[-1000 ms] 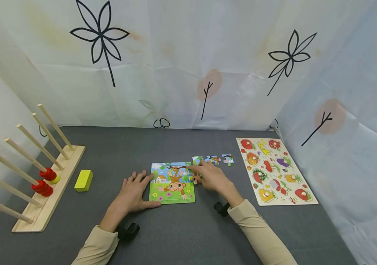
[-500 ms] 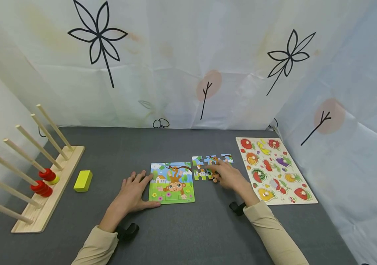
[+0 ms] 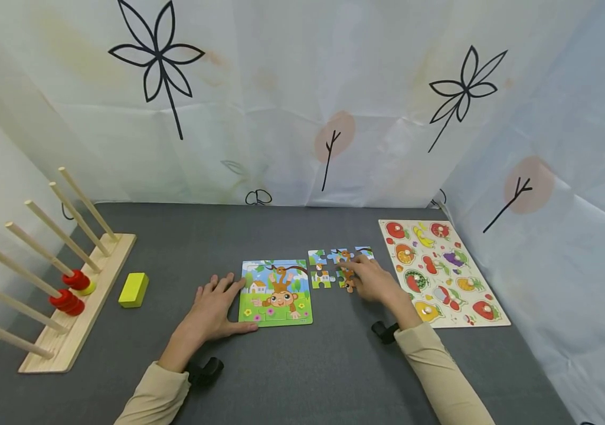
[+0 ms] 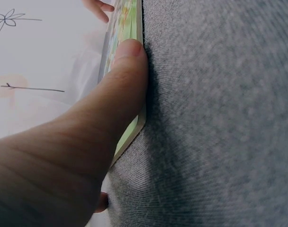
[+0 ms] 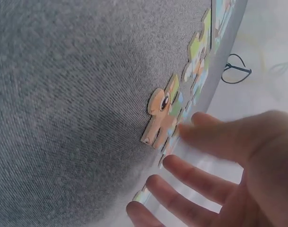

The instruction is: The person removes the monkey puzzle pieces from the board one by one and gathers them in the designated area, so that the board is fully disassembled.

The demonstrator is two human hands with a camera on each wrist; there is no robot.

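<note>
My left hand [image 3: 212, 311] is spread along the left side of a monkey picture puzzle [image 3: 277, 294] that lies flat. Its thumb [image 4: 130, 56] rests on the puzzle's near edge. To the right, my right hand [image 3: 372, 280] reaches over several loose jigsaw pieces, fingers fairly straight. Below its fingertips lies a piece with a monkey's eye [image 5: 164, 104], flat on the cloth; whether the thumb touches it I cannot tell. A house piece [image 3: 321, 279] lies left of it, with more pieces in a row behind, one partly hidden by the hand.
At the right lies a fruit picture board [image 3: 442, 274]. A wooden peg stand [image 3: 90, 301] with red and yellow rings [image 3: 68, 301] fills the left side, and a yellow block [image 3: 134, 290] sits beside it. Grey cloth [image 3: 291, 378] covers the table; a printed curtain [image 3: 270, 106] hangs behind.
My right hand has moved right from the puzzle's edge, and the monkey-eye piece has shifted right with it, away from the house piece. My left hand has stayed in place.
</note>
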